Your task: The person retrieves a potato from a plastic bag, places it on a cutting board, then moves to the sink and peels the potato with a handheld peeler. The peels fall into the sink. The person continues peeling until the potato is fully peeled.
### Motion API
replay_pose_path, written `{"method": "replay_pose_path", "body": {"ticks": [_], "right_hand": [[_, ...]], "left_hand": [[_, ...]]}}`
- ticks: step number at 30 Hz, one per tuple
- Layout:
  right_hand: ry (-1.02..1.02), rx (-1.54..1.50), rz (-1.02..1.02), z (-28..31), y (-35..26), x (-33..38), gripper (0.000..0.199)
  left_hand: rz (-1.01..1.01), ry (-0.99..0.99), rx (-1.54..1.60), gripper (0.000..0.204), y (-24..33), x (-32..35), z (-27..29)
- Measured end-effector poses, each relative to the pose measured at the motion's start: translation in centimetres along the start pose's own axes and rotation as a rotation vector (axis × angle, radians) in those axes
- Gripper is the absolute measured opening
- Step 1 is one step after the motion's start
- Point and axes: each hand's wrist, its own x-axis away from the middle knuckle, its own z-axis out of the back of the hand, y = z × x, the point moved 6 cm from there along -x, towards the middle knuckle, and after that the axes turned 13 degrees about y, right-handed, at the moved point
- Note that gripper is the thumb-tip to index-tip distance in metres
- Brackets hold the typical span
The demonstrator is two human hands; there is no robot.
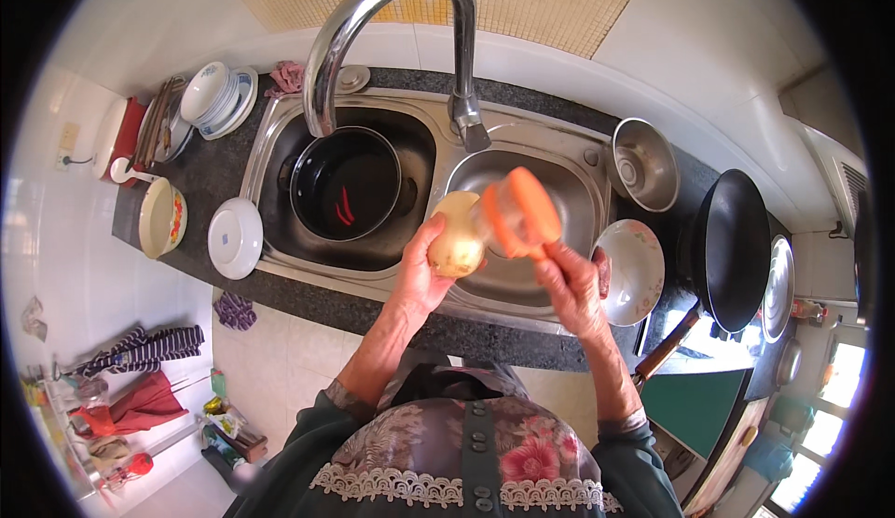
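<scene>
2 steel sink basins (559,178) set in a dark stone desk (308,299) lie under a tall curved tap (373,14), the left basin holding a black pot (345,182) with 2 red chillies in water. Above the right basin, the person's left hand (419,276) is closed around a pale peeled potato (457,238), while the right hand (571,285) grips an orange peeler (522,212) pressed against it. White floral bowl (632,271) sits just right of the sink.

orange peeler (520,212), pale yellow potato (455,238)
</scene>
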Motion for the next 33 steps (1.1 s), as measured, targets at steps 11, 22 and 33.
{"method": "replay_pose_path", "body": {"ticks": [11,22,33], "right_hand": [[0.191,0.323,0.119,1.2,1.8,-2.4,0.033],[0.005,-0.13,-0.093,-0.6,3.3,-0.8,0.035],[0.109,-0.174,-0.124,-0.7,5.0,-0.8,0.033]], "left_hand": [[0.069,0.05,-0.047,0.054,-1.0,0.4,-0.5],[0.193,-0.074,0.106,0.054,-1.3,0.2,0.0],[0.212,-0.142,0.336,0.053,-1.2,0.7,-0.1]]}}
